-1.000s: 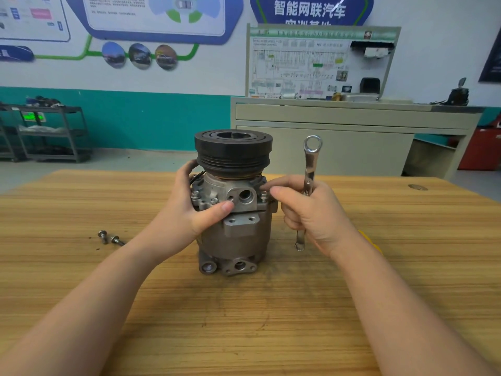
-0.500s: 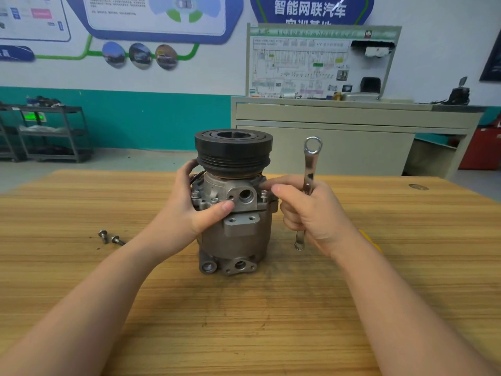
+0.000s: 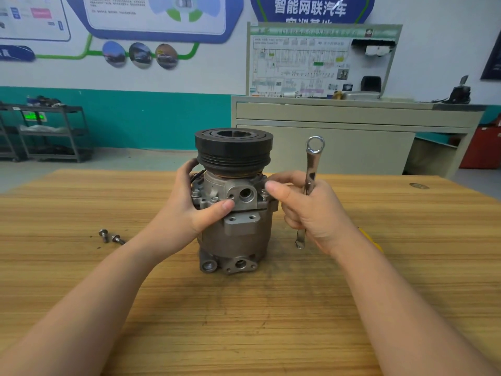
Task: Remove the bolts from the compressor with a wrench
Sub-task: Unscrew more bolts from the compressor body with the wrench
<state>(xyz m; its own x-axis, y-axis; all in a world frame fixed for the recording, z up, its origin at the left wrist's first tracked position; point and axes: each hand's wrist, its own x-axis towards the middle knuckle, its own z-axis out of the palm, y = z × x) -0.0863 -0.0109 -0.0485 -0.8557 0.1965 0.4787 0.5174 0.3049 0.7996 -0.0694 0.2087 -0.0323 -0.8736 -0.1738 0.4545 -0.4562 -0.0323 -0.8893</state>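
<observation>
A grey metal compressor with a black grooved pulley on top stands upright on the wooden table. My left hand wraps its left side, thumb across the front flange. My right hand holds a silver ring wrench upright in the palm, while its thumb and forefinger pinch a bolt at the flange's right edge. More bolts sit in the flange on the left. Two removed bolts lie on the table to the left.
A yellow object shows partly behind my right wrist. A beige cabinet with a wiring display board stands behind the table. A dark metal shelf trolley is at the back left against the teal wall.
My right thumb and forefinger have shifted slightly upward on the right-hand bolt. The compressor, wrench and left hand stay almost still.
</observation>
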